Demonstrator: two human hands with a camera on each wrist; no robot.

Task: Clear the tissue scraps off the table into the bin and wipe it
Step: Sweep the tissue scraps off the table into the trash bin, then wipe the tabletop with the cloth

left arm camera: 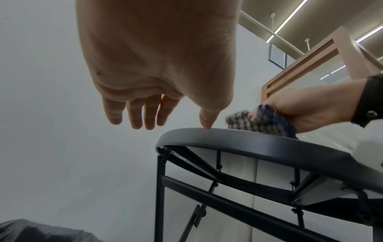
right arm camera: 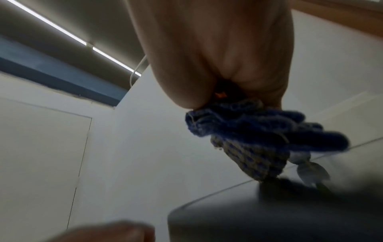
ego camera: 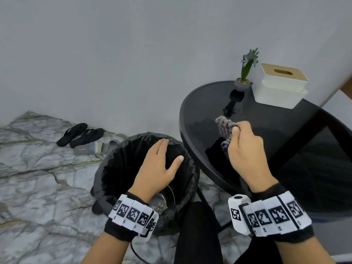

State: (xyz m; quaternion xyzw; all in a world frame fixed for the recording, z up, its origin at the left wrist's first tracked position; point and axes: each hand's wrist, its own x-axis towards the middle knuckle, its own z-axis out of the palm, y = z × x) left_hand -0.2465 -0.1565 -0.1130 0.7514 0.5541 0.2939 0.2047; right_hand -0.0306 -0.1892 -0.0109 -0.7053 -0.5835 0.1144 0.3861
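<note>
My right hand [ego camera: 245,149] grips a bunched blue and beige checked cloth [ego camera: 224,128] over the left part of the round black table [ego camera: 200,103]. The cloth [left arm camera: 261,122] sits at the table rim [left arm camera: 238,139] in the left wrist view, and hangs crumpled from the fingers in the right wrist view as the cloth [right arm camera: 259,131]. My left hand [ego camera: 160,162] hovers flat, fingers straight, over the bin [ego camera: 114,168] lined with a black bag, left of the table. The left hand [left arm camera: 145,114] holds nothing. No tissue scraps show on the tabletop.
A white tissue box [ego camera: 280,84] with a wooden lid and a small potted plant [ego camera: 245,73] stand at the table's back. Black slippers [ego camera: 80,134] and grey sandals [ego camera: 95,147] lie on the marble floor by the wall. Something metallic [ego camera: 167,193] lies inside the bin.
</note>
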